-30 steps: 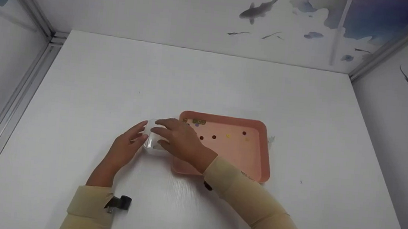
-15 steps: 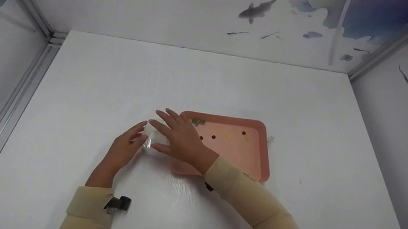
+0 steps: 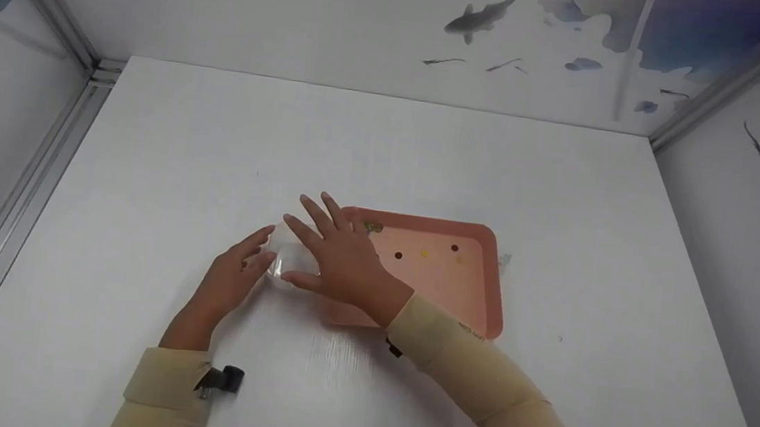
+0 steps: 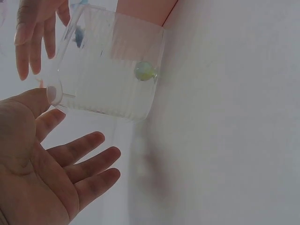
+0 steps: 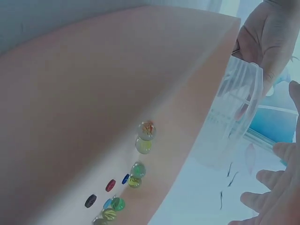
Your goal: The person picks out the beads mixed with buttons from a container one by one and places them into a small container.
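A clear plastic box (image 3: 295,259) stands at the left side of a pink tray (image 3: 445,293). My left hand (image 3: 231,276) touches the box's left side with thumb and fingertips, the other fingers loosely spread in the left wrist view. Over the box and the tray's left edge hovers my right hand (image 3: 351,259), its fingers spread and nothing held. Through the box wall a glass marble (image 4: 145,71) shows near its lower end. Several marbles (image 5: 146,131) line one wall of the tray, with small flat discs such as a red one (image 5: 110,185) beside them.
Dark discs (image 3: 398,256) and a yellow piece (image 3: 424,253) lie farther right in the tray. A small clear scrap (image 3: 504,259) sits just outside its right wall. White panels with painted fish (image 3: 482,21) bound the white table (image 3: 220,135).
My right hand has lifted and opened out, its fingers spreading and shifting slightly away from me, off the box's top. The left hand, box and tray stay in place.
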The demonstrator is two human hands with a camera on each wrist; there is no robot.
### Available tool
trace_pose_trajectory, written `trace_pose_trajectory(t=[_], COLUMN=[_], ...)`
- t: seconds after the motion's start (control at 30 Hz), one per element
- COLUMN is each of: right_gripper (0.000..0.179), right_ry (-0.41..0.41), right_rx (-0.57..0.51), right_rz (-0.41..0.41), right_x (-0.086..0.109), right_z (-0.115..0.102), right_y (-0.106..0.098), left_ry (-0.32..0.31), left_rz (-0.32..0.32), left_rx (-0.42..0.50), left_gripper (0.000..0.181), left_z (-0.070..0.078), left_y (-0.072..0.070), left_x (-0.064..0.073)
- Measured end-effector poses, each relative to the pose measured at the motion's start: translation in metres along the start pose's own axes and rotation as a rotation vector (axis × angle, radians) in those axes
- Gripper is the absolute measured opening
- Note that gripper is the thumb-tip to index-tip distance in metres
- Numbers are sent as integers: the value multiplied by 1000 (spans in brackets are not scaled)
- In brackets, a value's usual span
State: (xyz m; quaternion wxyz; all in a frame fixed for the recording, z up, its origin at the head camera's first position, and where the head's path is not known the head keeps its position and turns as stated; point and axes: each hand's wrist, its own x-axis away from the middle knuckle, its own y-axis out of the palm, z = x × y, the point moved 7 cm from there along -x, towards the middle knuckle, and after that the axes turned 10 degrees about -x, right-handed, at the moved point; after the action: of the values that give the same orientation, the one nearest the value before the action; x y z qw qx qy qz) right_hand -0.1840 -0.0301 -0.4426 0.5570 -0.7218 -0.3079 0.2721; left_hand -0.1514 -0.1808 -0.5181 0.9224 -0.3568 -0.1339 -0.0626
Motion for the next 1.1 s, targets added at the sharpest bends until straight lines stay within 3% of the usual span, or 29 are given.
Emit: trace_pose_trajectory(t=[0.4, 1.1], right_gripper=[79, 78], right_ry=[26, 90], right_rx=[2, -167], right_rz=[48, 114], right_x=[6, 18], right_z=[7, 31], right_y=[-13, -33], left_ry=[2, -23], left_rz=[15, 21], left_rx=[-20, -17], left_gripper=[56, 53], left_z=[1, 2], left_y=[0, 2], left_x=[0, 2])
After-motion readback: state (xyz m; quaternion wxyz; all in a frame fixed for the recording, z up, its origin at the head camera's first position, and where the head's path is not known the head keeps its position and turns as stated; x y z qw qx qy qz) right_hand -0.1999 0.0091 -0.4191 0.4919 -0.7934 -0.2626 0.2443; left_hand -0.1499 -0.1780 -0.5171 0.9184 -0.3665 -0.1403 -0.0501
